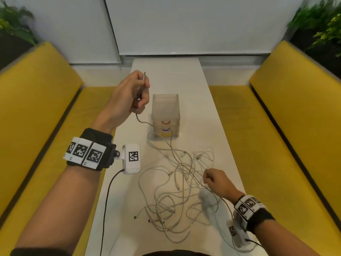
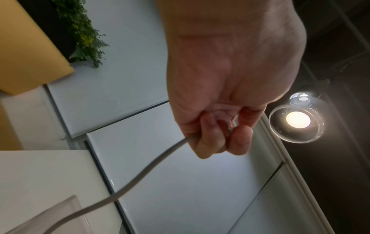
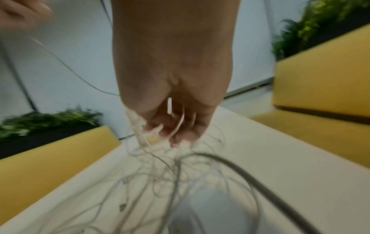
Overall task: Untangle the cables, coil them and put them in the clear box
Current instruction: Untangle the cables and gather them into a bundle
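Note:
A tangle of white cables (image 1: 177,193) lies on the white table (image 1: 212,115) in front of me. My left hand (image 1: 137,93) is raised left of the clear box (image 1: 165,115) and grips one end of a grey cable (image 2: 140,171), its plug (image 1: 144,75) sticking up past the fingers. That cable runs down past the box into the tangle. My right hand (image 1: 214,180) hovers low over the tangle's right side, fingers curled and pinching a thin cable strand (image 3: 180,121). The box shows red, purple and yellow marks on its front wall.
Yellow bench seats (image 1: 287,126) flank the narrow table on both sides. Plants (image 1: 321,24) stand behind the backrests. A white window blind (image 1: 184,24) closes the far end. A lit lamp (image 2: 298,120) hangs overhead in the left wrist view.

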Motion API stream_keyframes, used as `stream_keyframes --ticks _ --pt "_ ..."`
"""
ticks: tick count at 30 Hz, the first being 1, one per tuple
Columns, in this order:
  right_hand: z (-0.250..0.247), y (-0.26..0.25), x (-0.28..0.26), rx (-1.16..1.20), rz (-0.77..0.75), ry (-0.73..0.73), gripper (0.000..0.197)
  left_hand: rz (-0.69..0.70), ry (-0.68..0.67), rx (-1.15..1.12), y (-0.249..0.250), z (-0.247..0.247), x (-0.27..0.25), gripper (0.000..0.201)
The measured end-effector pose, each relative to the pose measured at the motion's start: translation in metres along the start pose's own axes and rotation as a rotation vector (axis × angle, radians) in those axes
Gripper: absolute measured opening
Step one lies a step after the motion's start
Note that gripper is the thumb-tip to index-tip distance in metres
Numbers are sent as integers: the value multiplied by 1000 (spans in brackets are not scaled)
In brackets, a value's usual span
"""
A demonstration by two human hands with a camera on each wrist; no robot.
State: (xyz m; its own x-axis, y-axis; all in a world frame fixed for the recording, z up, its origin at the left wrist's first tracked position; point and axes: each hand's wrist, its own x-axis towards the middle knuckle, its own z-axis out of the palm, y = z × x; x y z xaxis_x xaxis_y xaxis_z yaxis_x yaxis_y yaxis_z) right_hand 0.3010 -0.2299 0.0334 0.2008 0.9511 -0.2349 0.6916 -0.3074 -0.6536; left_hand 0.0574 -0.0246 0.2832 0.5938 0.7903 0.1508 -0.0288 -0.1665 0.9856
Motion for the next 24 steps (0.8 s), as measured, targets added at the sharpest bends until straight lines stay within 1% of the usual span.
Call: stream_keyframes --ticks 2,3,5,7,9,11,13,16,18,19,21,22,24 --pt "3 16 9 45 28 212 34 -13 13 26 0 -5 -3 23" --pt "1 21 15 47 36 283 33 -21 23 43 0 -6 -3 20" --pt "-7 25 33 2 1 335 30 -39 35 67 0 -8 -4 19" --pt "-13 25 57 -71 -59 295 29 -53 28 62 -1 -7 -5 22" --pt "-15 27 82 -139 -39 235 28 -69 7 56 -2 -7 -6 25" --pt "-16 33 104 -188 3 209 30 -83 -4 69 -6 -8 -6 26" --pt "-17 41 123 -258 2 172 36 -92 5 99 -9 -10 -7 25" --pt "-17 52 144 -497 20 22 50 -110 15 116 -15 -11 -8 24" --pt "-19 58 152 -647 75 -60 52 -127 17 126 -18 -11 -8 23" --pt "-20 61 155 -699 100 -89 50 -134 15 130 -20 -12 -7 23" --pt "-22 67 159 -767 101 -115 39 -145 13 135 -23 -13 -6 23" --pt "-24 68 160 -753 89 -115 33 -150 15 134 -25 -14 -5 23" --pt "-33 61 162 -595 104 -141 27 -163 16 112 -28 -13 -2 21"
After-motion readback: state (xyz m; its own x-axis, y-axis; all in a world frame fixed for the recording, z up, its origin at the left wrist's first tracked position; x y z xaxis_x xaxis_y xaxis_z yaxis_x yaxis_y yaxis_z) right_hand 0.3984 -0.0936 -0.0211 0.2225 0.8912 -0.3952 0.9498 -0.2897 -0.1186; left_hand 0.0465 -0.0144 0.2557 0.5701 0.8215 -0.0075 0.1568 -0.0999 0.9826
